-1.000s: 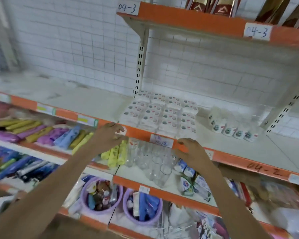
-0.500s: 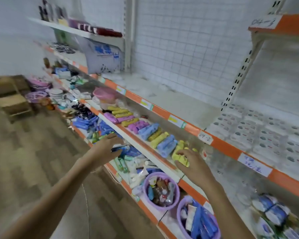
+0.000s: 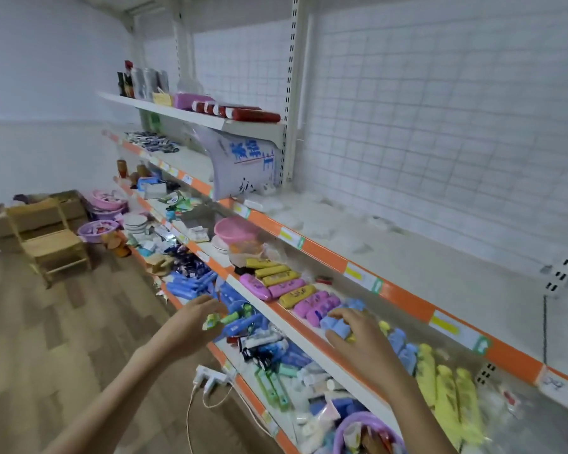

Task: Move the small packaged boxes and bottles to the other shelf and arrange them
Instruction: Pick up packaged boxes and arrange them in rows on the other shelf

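Both hands, left hand (image 3: pixel 194 326) and right hand (image 3: pixel 358 332), hang loosely spread, seemingly empty; best scan left along the orange-edged shelf (image 3: pixel 312 247) before reaching.

The purple basket (image 3: pixel 371 430) is cut off by the bottom edge. The shelf tag (image 3: pixel 564 388) runs off the right edge, its writing too smeared to read.

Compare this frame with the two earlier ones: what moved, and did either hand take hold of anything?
The view swung left, away from the white boxes and bottles, which are out of sight now. The left hand and right hand dropped from the orange shelf edge to the lower shelves of colourful packs. Both stayed empty.
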A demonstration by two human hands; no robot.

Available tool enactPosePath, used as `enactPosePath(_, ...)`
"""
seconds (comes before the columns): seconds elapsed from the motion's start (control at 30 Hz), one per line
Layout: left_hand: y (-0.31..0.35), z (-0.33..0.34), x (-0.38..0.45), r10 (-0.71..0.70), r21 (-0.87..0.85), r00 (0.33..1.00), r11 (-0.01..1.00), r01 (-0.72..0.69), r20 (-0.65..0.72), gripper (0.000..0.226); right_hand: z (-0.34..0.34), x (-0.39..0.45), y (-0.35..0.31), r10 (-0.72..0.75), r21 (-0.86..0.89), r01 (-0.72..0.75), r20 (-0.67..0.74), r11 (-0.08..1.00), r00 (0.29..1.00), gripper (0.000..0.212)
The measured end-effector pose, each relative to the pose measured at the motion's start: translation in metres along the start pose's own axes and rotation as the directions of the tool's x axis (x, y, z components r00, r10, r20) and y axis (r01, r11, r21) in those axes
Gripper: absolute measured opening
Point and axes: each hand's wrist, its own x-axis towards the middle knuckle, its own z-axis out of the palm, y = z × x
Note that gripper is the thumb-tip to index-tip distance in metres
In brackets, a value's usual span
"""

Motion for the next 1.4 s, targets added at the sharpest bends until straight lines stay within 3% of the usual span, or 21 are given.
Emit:
enactPosePath(0.3, -0.057, -0.002, 0.102, 0.030, -0.054, 0.999, 0.998, -0.028, 0.039, 0.032, 0.014, 0.107, 0.002, -0.002, -0.022, 0.003, 0.012, 1.000, 1.000, 0.034)
enactPosePath(0.57, -0.088, -0.026, 0.240, 0.037, 0.020, 0.998, 0.999, -0.036, -0.042, 0.042, 0.011, 0.262, 0.005, -0.154, -0.034, 0.153, -0.033, 0.988, 0.988, 0.033)
enactPosePath(0.77, -0.111, -0.034, 0.352, 0.033, 0.081, 0.999, 0.996, -0.030, -0.041, 0.054, 0.025, 0.396, 0.017, -0.198, -0.072, 0.204, 0.084, 0.976, 0.977, 0.038)
enactPosePath(0.9, -0.124, -0.020, 0.409, 0.000, 0.156, 0.999, 0.988, -0.008, 0.052, 0.053, 0.047, 0.460, 0.031, -0.181, -0.141, 0.209, 0.191, 0.968, 0.965, 0.042)
enactPosePath(1.17, -0.149, 0.014, 0.459, 0.103, 0.216, 0.980, 0.966, -0.139, 0.168, 0.052, 0.100, 0.523, 0.050, -0.141, -0.280, 0.238, 0.326, 0.930, 0.935, 0.056)
enactPosePath(1.4, -0.156, 0.020, 0.501, 0.129, 0.137, 0.966, 0.977, -0.162, 0.224, 0.039, 0.108, 0.552, 0.062, -0.105, -0.158, 0.158, 0.303, 0.975, 0.947, 0.047)
